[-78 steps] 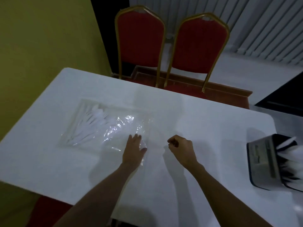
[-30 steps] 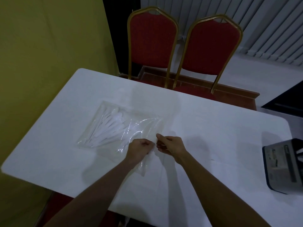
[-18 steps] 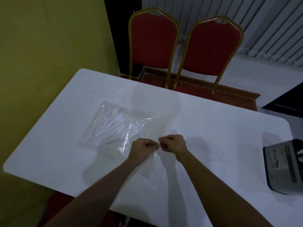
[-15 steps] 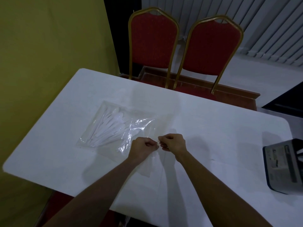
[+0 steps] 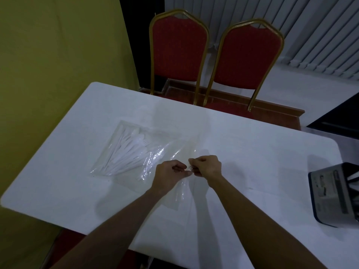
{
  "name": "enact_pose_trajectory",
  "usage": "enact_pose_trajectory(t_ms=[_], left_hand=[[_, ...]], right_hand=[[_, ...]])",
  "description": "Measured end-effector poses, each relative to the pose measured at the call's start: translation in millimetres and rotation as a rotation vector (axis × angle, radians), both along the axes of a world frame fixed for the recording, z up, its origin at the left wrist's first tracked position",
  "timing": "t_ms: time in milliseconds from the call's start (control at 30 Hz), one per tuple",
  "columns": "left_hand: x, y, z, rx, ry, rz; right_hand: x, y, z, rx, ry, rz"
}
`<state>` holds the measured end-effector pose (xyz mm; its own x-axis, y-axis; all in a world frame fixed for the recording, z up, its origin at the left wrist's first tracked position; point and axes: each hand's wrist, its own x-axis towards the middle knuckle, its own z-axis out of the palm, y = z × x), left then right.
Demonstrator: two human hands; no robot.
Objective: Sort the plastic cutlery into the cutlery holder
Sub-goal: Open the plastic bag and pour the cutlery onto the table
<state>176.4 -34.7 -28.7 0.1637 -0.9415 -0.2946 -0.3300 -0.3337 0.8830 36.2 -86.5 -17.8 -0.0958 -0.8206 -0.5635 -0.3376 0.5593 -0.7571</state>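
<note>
At the bottom of the frame we see two bare forearms reaching up over the white table and meeting just below its middle. The left hand and the right hand are both curled, knuckles almost touching, each pinching the near edge of a clear plastic bag between thumb and fingers. The bag lies flat on the table and stretches away toward the left of the frame, with a loose flap trailing down under the left wrist. Inside its far left part we make out the white plastic cutlery, bunched in a fan; we cannot tell how many pieces there are. At the right edge of the frame, well apart from the bag, the dark cutlery holder stands on the table, partly cut off. Beyond the table, two red chairs with gold frames stand side by side. A yellow wall fills the upper left, and pale vertical blinds the upper right.
</note>
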Motion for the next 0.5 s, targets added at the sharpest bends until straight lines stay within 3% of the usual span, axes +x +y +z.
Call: enact_pose_trajectory(t_ms=[267,333,400,500], left_hand=[[5.9,-5.6,1.5,0.078,0.046,0.009],[9.4,-8.3,1.5,0.158,0.149,0.108],[11.9,-9.5,1.5,0.255,0.365,0.261],[8.7,-10.3,-0.4,0.336,0.53,0.387]], right_hand=[[-0.6,-0.8,1.7,0.058,-0.084,0.034],[-0.6,-0.9,1.5,0.074,-0.142,0.011],[0.1,-0.5,0.2,0.079,-0.172,-0.005],[4.7,-0.1,-1.1,0.071,-0.111,0.052]])
